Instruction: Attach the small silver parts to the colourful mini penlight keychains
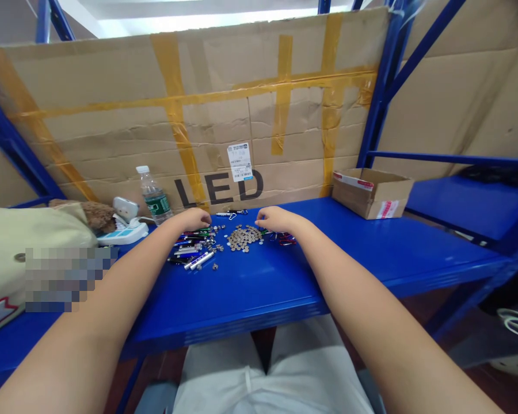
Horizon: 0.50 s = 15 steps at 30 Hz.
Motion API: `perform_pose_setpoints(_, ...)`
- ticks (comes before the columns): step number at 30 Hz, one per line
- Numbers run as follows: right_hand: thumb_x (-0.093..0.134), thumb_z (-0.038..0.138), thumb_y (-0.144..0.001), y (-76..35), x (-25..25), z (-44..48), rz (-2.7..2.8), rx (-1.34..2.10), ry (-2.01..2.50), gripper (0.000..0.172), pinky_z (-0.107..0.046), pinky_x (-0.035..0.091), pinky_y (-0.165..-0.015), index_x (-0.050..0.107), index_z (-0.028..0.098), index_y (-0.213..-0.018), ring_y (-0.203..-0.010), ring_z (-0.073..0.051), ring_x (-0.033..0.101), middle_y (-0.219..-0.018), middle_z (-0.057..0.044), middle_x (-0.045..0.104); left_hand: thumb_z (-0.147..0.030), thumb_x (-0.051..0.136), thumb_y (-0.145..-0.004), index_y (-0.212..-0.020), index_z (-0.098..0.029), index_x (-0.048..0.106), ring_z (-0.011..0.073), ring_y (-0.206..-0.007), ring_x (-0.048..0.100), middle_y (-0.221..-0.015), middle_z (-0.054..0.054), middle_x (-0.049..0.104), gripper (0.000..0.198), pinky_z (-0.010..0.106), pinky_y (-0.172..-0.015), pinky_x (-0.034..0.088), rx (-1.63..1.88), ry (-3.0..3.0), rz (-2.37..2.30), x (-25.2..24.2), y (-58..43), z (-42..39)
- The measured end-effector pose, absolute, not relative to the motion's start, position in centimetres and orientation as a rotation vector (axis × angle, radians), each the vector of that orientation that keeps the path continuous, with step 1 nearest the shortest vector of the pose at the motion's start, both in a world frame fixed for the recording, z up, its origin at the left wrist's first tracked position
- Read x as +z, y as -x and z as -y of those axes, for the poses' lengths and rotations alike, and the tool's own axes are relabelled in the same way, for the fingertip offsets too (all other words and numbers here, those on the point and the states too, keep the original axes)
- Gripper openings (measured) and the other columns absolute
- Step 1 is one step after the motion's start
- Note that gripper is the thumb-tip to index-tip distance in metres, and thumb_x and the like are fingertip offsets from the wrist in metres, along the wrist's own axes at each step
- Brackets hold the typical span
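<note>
My left hand (195,218), its fingers curled downward, is over the far side of a pile of small metal tubes (198,260) in silver, blue, black and green. What its fingertips hold, if anything, is hidden. A heap of small round coin-like discs (244,237) lies between my hands. Just right of this heap, my right hand (274,218) has its fingers bent and drawn together; whatever they grip cannot be made out. Below it are a few red slim pieces (287,238) and a green bit. Small metal caps (215,267) lie scattered near the tubes.
Behind the blue table (250,293) stands a large taped cardboard sheet (220,126). A silver tube with a clip (229,215) lies near it. On the left are a water bottle (155,198), power strip (125,234) and pale bag (34,230); an open cardboard box (366,195) sits right.
</note>
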State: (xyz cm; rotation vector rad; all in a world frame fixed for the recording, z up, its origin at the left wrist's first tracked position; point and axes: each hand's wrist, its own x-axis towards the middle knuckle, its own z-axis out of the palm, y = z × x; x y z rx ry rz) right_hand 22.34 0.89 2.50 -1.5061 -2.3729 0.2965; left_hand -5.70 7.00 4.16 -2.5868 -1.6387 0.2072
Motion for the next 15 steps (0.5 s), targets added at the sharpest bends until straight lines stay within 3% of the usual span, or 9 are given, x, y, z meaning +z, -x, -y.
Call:
perform_pose_setpoints(7,0.054,0.029,-0.083,-22.5,2.5,-1.0,2.388,0.294,1.492,0.022,-0.029,0.044,-0.068,0.070,0.018,-0.094,-0.082,-0.021,0.063,-0.094,-0.009,0.070,-0.024,0.061,-0.068,-0.087,-0.024,0.071,0.0211,-0.084,0.064,-0.093,0.005,0.072,0.021,0.029,-0.078,0.047,0.107,2.535,1.723,3.6,7.1,-7.0)
perform_pose_setpoints(15,0.070,0.025,-0.067,-22.8,1.7,-1.4,2.574,0.335,1.377,0.019,-0.026,0.044,-0.066,0.073,0.024,-0.086,-0.081,-0.019,0.062,-0.096,-0.004,0.070,-0.030,0.050,-0.082,-0.107,-0.017,0.066,0.0213,-0.093,0.061,-0.104,0.009,0.067,0.033,0.031,-0.085,0.046,-0.411,2.520,1.514,5.5,6.0,-4.2)
